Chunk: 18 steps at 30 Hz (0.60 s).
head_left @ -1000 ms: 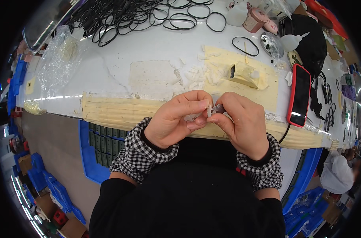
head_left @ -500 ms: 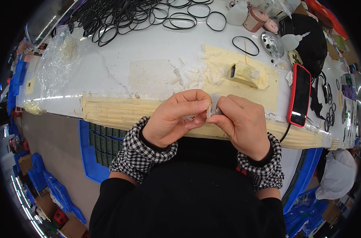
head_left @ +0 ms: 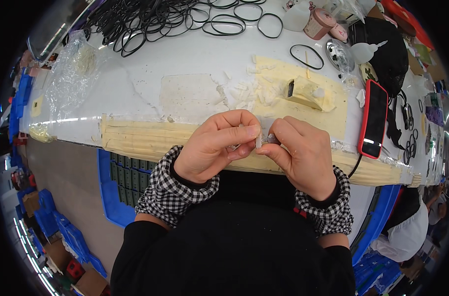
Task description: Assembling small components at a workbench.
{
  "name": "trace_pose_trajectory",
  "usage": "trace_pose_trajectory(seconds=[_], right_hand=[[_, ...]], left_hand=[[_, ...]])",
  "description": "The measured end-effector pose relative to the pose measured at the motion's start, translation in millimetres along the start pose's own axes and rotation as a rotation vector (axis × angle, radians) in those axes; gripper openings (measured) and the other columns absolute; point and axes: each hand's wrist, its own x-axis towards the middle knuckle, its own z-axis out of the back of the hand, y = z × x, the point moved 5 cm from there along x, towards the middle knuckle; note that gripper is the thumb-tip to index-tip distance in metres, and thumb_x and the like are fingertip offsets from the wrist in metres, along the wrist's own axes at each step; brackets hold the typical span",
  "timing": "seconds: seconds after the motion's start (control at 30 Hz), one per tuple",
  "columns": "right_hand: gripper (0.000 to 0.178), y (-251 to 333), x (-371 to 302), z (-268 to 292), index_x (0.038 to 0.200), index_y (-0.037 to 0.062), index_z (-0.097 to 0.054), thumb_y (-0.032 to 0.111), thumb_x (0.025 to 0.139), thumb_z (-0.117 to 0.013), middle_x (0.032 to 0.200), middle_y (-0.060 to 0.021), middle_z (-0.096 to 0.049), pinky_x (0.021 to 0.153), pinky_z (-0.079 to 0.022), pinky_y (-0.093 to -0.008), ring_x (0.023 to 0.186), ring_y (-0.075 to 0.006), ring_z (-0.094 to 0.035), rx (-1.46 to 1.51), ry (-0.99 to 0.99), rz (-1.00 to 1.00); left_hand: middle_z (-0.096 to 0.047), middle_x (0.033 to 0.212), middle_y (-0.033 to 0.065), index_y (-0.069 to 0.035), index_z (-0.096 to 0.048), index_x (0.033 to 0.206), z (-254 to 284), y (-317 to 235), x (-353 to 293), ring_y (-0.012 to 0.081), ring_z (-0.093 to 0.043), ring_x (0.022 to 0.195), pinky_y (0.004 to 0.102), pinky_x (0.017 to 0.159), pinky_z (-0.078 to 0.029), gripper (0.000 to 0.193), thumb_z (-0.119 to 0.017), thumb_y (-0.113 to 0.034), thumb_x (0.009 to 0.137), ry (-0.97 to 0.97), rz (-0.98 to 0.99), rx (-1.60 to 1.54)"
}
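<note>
Just over the table's near edge, my left hand point(head_left: 217, 143) pinches a small whitish strip point(head_left: 258, 141) between thumb and fingers. Close beside it, my right hand point(head_left: 306, 155) is closed around a small grey metallic piece point(head_left: 272, 137), its thumb and index finger at the strip. Most of the grey piece is hidden in the fingers, so its exact kind does not show. White scraps point(head_left: 241, 92) lie beyond my hands, partly on a yellow sheet point(head_left: 333, 116). A tape-covered yellowish block point(head_left: 306, 93) sits on that sheet.
Black rubber rings point(head_left: 150, 22) heap at the far left of the white table. A clear plastic bag point(head_left: 71, 74) lies left. A red-cased phone point(head_left: 373, 119) with a cable is at right. Below the edge stands a blue crate point(head_left: 106, 190) with dark green parts.
My hands have shifted very slightly, still holding the strip and the grey piece. At the right edge, a person in white and dark clothing has moved.
</note>
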Motion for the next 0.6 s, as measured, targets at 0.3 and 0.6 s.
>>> trace_pose_trajectory(seconds=[0.3, 0.6], right_hand=[[0.027, -6, -2, 6, 0.077, 0.0081, -0.055, 0.033, 0.08, -0.066, 0.065, -0.0051, -0.05, 0.049, -0.043, -0.0335, 0.056, -0.0238, -0.054, 0.033, -0.012, -0.034], [0.018, -30, -8, 5, 0.089, 0.0091, -0.064, 0.002, 0.072, -0.066, 0.08, -0.0028, -0.056, 0.052, -0.046, -0.0296, 0.06, -0.0195, -0.059, -0.085, -0.199, -0.133]], left_hand=[[-0.055, 0.078, -0.0007, -0.005, -0.055, 0.089, 3, 1, 0, 0.0045, -0.046, 0.066, 0.017, 0.056, -0.034, 0.012, -0.055, -0.017, 0.092, -0.029, -0.027, 0.002], [-0.06, 0.087, 0.0053, -0.003, -0.054, 0.101, 18, -10, -4, 0.0102, -0.058, 0.076, 0.0211, 0.067, -0.048, 0.016, -0.049, -0.015, 0.094, -0.205, -0.18, -0.112]])
